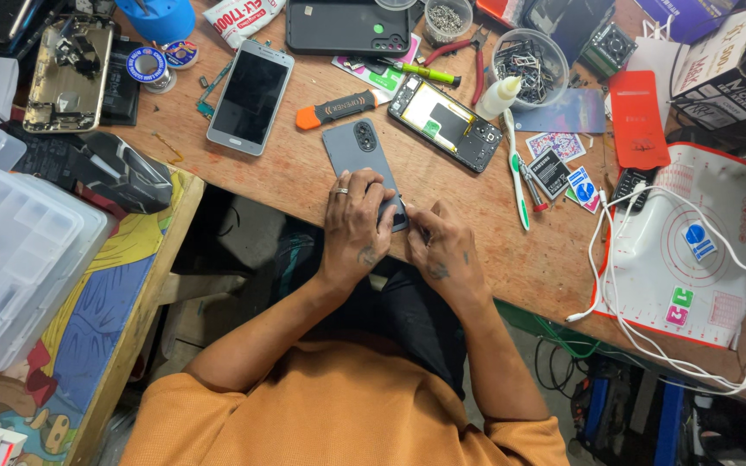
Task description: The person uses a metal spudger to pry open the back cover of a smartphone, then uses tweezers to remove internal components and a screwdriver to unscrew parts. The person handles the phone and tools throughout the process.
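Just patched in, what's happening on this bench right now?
A person in an orange shirt presses the left hand on a grey phone lying back-up on the wooden bench. The right hand works at its lower edge. An opened phone and an orange-handled tool lie just beyond.

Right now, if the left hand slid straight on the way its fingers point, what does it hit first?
The left hand already rests on the grey phone lying back-up. Past its top edge, the orange-handled pry tool probably comes first, though the line is approximate.
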